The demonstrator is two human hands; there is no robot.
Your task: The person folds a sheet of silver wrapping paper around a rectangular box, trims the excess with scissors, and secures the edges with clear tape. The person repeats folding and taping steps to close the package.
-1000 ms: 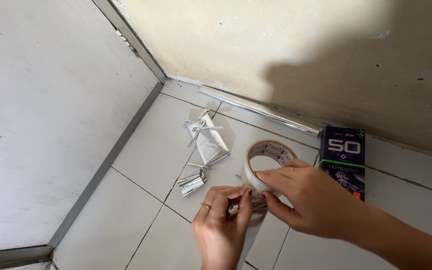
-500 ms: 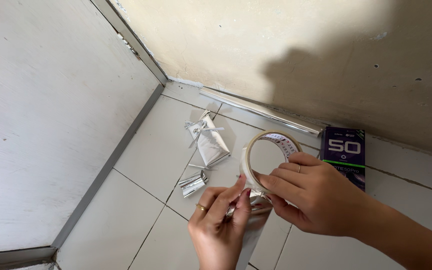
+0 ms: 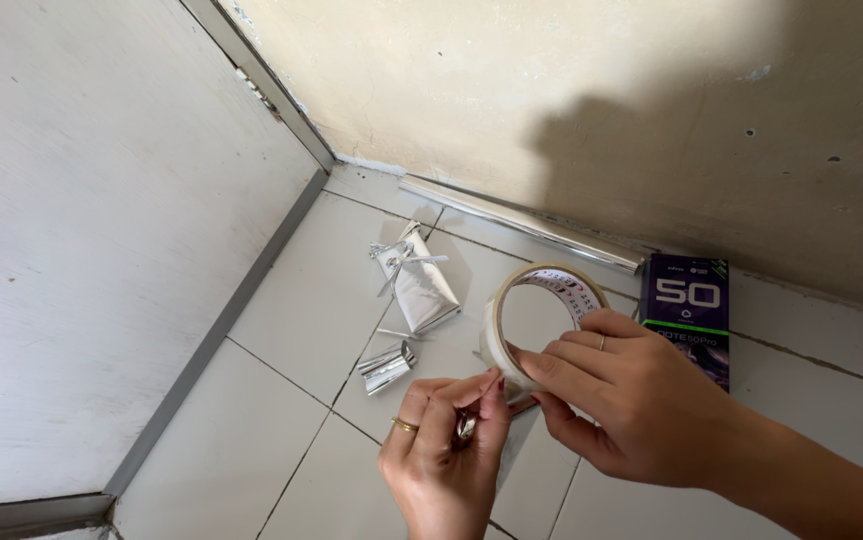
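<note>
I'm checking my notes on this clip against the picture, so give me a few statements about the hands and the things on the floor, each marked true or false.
1. The right hand holds the roll of tape upright. True.
2. The left hand lies flat on the floor tiles. False: it is raised, its fingertips pinched at the lower edge of the roll.
3. A silver-wrapped parcel lies on the tiles beyond the hands. True.
4. The dark box stands on top of the silver parcel. False: it lies on the floor to the right, near the wall, apart from the parcel.
5. A small silver foil piece lies near the left hand. True.
</note>
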